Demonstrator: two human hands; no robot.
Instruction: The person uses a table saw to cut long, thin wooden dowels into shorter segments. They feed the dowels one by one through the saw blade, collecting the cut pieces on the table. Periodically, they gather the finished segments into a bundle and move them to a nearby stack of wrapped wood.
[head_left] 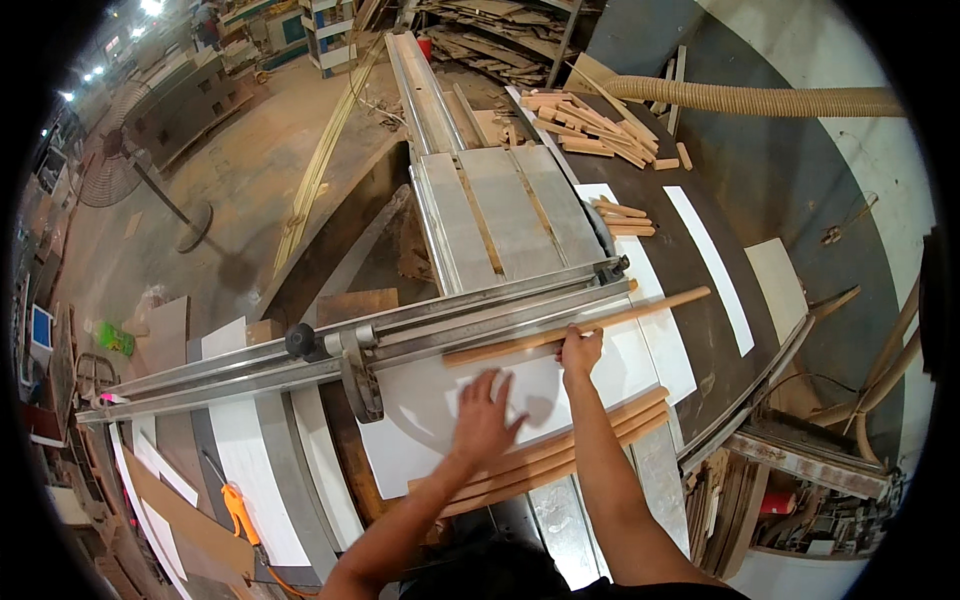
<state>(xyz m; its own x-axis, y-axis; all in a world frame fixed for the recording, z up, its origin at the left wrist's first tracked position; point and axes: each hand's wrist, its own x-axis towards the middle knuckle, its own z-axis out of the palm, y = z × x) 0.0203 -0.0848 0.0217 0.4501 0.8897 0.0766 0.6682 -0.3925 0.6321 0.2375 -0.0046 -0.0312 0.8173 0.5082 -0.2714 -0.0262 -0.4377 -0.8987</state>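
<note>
A long, narrow wooden strip (pixel 640 312) lies at a slant over a white board (pixel 420 400), just in front of the metal fence (pixel 460 338) of a sliding table saw (pixel 500 215). My right hand (pixel 580 355) pinches this strip a little right of its middle. Over the white board, my left hand (pixel 486 418) is open with its fingers spread, apart from the strip, and holds nothing. Closer to my body, several similar strips (pixel 560 455) lie side by side beneath my forearms.
Short cut wood pieces (pixel 590 125) are piled at the far right of the dark table, with a few more (pixel 625 218) beside the saw. A ribbed hose (pixel 750 97) crosses behind. An orange air gun (pixel 238 515) lies at the near left. A standing fan (pixel 112 145) is at the far left.
</note>
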